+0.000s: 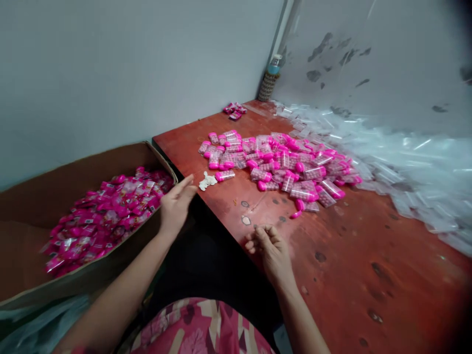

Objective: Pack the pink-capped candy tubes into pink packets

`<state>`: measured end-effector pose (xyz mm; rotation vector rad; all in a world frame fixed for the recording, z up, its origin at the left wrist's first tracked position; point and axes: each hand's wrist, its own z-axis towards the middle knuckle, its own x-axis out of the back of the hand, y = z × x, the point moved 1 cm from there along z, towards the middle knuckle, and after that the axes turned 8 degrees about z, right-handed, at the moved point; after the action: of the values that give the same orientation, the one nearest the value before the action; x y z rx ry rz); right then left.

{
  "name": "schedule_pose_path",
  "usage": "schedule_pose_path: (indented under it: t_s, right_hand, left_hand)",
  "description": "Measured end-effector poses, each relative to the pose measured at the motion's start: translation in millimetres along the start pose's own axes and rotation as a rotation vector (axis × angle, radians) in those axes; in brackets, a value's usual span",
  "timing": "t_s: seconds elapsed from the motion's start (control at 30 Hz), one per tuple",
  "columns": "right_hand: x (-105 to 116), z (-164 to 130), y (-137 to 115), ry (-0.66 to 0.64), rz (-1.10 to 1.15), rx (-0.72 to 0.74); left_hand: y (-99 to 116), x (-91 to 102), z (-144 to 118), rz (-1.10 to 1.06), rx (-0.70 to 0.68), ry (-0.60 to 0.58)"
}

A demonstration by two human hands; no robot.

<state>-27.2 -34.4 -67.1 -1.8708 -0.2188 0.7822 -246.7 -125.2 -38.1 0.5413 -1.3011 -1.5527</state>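
Observation:
My left hand (176,202) hovers with fingers spread and empty over the right rim of a cardboard box (33,196) full of pink packets (106,216). Resting at the near edge of a red-brown table (368,275), my right hand (268,246) has its fingers loosely curled; I see nothing in it. A pile of small clear tubes with pink caps (280,162) lies on the table beyond both hands. One crumpled white scrap (207,181) sits near the table edge, just past my left fingertips.
A large heap of clear plastic bags (405,162) covers the table's right side along the wall. A few pink items (234,110) lie at the far end. A bottle (270,78) stands in the corner. Grey walls close off the back and right.

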Motion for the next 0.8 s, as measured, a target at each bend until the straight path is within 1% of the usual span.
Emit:
schedule_pose_path:
  t_s: [0.07, 0.13, 0.17, 0.23, 0.33, 0.47, 0.53, 0.67, 0.73, 0.8]
  right_hand:
    - [-0.5, -0.3, 0.3, -0.010, -0.032, -0.016]
    - [-1.8, -1.9, 1.0, -0.021, -0.066, -0.036]
    - [-2.1, -2.9, 1.3, -0.024, -0.082, -0.042]
    - [-1.6, -4.9, 1.4, -0.014, -0.106, -0.047]
    - [0.9, -5.4, 0.4, 0.011, -0.120, -0.055]
    - [2.9, -0.9, 0.4, 0.004, -0.118, -0.065]
    - [2.9, 0.4, 1.3, -0.004, -0.115, -0.058]
    - [4.0, -3.6, 1.4, 0.019, -0.098, -0.043]
    - [7.3, -4.4, -1.1, 0.021, -0.116, -0.007]
    - [14.2, -2.0, -5.4, 0.030, -0.182, 0.050]
  left_hand:
    - [-19.3, -16.8, 16.8, 0.447, -0.131, -0.098]
    - [-37.3, -36.1, 31.2, 0.775, -0.181, -0.204]
    - [-44.1, -44.3, 36.6, 0.881, -0.190, -0.249]
    - [-51.9, -54.8, 42.2, 1.004, -0.202, -0.302]
    - [-50.7, -56.4, 37.1, 1.035, -0.235, -0.298]
    - [-41.6, -49.3, 21.3, 0.975, -0.294, -0.252]
    - [-41.4, -47.5, 19.7, 0.948, -0.297, -0.229]
    - [-52.9, -45.9, 31.8, 0.913, -0.265, -0.188]
    - [-61.5, -46.1, 39.0, 0.878, -0.268, -0.153]
    - [-67.1, -46.5, 42.2, 0.816, -0.292, -0.117]
